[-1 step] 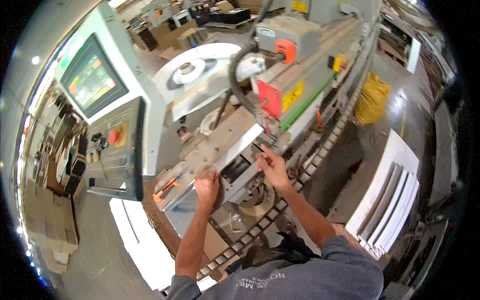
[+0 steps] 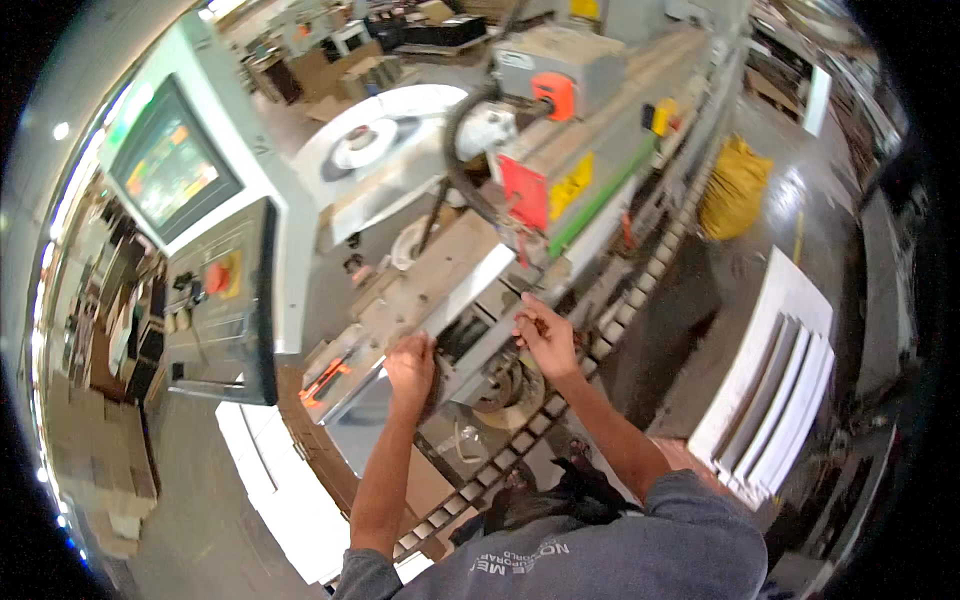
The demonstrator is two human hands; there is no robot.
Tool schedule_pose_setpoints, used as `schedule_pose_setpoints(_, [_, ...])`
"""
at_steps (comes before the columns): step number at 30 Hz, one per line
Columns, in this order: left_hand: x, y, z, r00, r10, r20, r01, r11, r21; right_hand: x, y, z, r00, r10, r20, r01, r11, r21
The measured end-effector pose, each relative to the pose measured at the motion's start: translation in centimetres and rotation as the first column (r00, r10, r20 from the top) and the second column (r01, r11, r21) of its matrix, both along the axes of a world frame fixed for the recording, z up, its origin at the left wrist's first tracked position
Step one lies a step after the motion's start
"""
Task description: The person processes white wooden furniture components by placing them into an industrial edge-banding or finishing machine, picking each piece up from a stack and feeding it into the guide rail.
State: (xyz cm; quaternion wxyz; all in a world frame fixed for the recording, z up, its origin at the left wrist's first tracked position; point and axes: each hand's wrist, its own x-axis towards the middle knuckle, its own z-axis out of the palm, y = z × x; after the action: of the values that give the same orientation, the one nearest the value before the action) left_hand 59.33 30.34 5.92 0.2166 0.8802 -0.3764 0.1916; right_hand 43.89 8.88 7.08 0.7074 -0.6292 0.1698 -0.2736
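My left hand rests closed at the near side of a machine's metal bed, its fingers curled down by a long dark slot. What is in those fingers, if anything, is hidden. Across the slot, my right hand is bent at the slot's right end, thumb and fingers drawn together beside the metal rail. Anything in its pinch is too small to make out. An orange-handled tool lies on the bed left of my left hand.
A control panel with a lit screen stands at left. Behind the bed is a white reel. A segmented conveyor chain runs along the near side. White boards are stacked right, near a yellow sack.
The view has shifted slightly, so the machine appears a little farther left. Both hands stay at the slot in nearly the same pose.
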Motion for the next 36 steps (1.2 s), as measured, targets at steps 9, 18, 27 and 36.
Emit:
schedule_pose_setpoints(9, [0.9, -7.5, 2.6, 0.971, -0.067, -0.231, 0.032, 0.988, -0.154, -22.8, -7.2, -5.9, 0.546, -0.796, -0.261, 0.350, 0.500, -0.792])
schedule_pose_setpoints(18, [-6.3, -7.2, 3.0, 0.929, -0.273, -0.251, 0.242, 0.959, -0.148, -36.3, -14.2, -11.5, -0.095, -0.853, -0.513, 0.072, 0.508, -0.858])
schedule_pose_setpoints(27, [-7.5, -5.8, 2.6, 0.928, -0.204, -0.314, 0.173, 0.977, -0.123, -36.7, -16.6, -13.2, -0.188, -0.863, -0.469, 0.250, 0.420, -0.872])
schedule_pose_setpoints(36, [-8.6, -4.9, 2.8, 0.867, -0.156, -0.474, 0.090, 0.983, -0.160, -34.9, -16.2, -11.9, -0.221, -0.868, -0.444, 0.185, 0.410, -0.893])
